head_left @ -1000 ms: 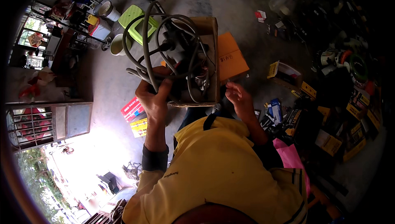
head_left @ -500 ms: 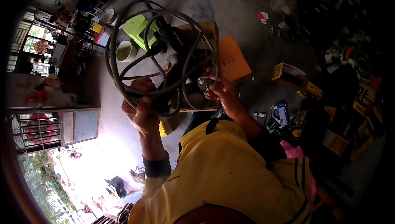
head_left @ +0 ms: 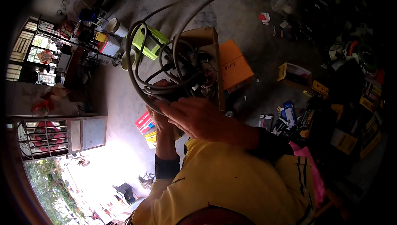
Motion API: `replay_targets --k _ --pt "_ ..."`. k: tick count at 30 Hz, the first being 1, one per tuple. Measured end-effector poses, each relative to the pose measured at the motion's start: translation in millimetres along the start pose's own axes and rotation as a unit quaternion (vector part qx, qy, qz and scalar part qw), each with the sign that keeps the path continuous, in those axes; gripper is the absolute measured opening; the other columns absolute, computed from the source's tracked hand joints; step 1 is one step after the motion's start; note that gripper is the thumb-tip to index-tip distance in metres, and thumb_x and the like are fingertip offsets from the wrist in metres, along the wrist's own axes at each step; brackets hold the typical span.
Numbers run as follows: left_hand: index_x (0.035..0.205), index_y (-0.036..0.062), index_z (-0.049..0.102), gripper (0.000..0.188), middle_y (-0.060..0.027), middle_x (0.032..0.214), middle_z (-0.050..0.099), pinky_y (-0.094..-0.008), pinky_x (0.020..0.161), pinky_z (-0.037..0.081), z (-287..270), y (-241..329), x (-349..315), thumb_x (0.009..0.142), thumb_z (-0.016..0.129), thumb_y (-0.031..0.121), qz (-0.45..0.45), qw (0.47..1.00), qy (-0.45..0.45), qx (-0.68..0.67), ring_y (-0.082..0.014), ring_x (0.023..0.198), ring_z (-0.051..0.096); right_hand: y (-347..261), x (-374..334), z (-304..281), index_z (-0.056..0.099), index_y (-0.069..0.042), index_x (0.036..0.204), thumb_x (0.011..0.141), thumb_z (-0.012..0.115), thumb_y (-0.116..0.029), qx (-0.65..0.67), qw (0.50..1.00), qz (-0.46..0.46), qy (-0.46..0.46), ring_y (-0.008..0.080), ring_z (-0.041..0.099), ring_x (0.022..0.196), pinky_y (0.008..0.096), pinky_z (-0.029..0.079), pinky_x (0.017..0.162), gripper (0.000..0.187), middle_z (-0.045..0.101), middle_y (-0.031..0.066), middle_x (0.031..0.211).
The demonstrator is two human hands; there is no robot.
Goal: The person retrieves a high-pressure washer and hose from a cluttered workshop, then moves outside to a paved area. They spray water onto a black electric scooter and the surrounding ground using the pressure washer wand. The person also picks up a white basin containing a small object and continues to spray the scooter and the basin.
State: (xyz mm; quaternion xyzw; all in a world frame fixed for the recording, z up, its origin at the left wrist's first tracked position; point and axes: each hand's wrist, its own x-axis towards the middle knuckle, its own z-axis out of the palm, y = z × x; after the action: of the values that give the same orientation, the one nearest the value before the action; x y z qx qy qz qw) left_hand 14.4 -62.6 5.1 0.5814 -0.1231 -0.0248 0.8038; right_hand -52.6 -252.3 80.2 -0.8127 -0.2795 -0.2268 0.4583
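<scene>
Concrete floor littered with boxes, hands on a cable coil.
Both hands met at the coil's lower edge: the right hand lay flat over the grey cables, fingers together, while the left hand, beneath, clamped on the loops. Coil rose away from the fingertips, its tail ends filling an open cardboard box; an orange box lay beyond.

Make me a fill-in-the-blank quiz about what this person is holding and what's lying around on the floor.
1. The hose bundle looped over the cardboard box is ____ in colour.
2. The person's sleeves are ____.
3. On the floor just right of the held box lies a flat ____ box.
4. The right hand lies ____ the left hand, which shows beneath it.

Missing words: grey; yellow; orange; over
</scene>
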Motion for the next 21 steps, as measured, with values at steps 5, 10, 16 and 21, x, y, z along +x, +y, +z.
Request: replay_targets --k 5,10,16,21 --pt "0.135 -0.0045 0.052 0.078 -0.0195 0.123 0.064 -0.0419 0.099 0.051 21.6 11.1 -4.1 0.098 0.048 0.064 -0.045 0.99 0.022 -0.133 -0.0298 0.11 0.063 1.5 0.7 5.1 0.048 -0.01 0.146 0.073 0.077 -0.014 -0.134 0.989 -0.039 -0.055 0.0191 0.058 0.09 0.0325 0.048 0.073 0.079 0.056 0.0015 0.098" --pt "0.14 -0.0072 0.047 0.098 -0.0232 0.134 0.06 -0.042 0.108 0.045 18.2 5.8 -9.0 0.091 0.047 0.078 -0.004 0.967 -0.079 -0.244 -0.0317 0.12 0.059 3.8 -11.4 17.8 0.054 -0.01 0.142 0.079 0.069 -0.014 -0.141 0.989 -0.029 -0.038 0.0187 0.056 0.08 0.0335 0.049 0.068 0.064 0.052 0.0028 0.089" --pt "0.126 -0.008 0.057 0.055 -0.0191 0.119 0.065 -0.0394 0.098 0.05 18.9 22.5 -6.1 0.088 0.062 0.032 -0.072 0.994 0.069 -0.045 -0.0294 0.107 0.064 10.3 -29.2 47.3 0.062 -0.008 0.132 0.079 0.074 -0.016 -0.095 0.995 0.01 -0.043 0.02 0.058 0.081 0.0358 0.051 0.067 0.055 0.053 0.0048 0.095" --pt "0.116 -0.0059 0.063 0.042 -0.0195 0.11 0.064 -0.0376 0.084 0.056 14.7 27.1 -10.2 0.087 0.063 0.025 -0.068 0.99 0.122 0.014 -0.0267 0.094 0.066 29.8 -61.8 38.6 0.065 -0.004 0.125 0.092 0.072 -0.014 0.161 0.978 0.13 0.0 0.0172 0.064 0.083 0.0321 0.051 0.069 0.036 0.062 0.005 0.097"
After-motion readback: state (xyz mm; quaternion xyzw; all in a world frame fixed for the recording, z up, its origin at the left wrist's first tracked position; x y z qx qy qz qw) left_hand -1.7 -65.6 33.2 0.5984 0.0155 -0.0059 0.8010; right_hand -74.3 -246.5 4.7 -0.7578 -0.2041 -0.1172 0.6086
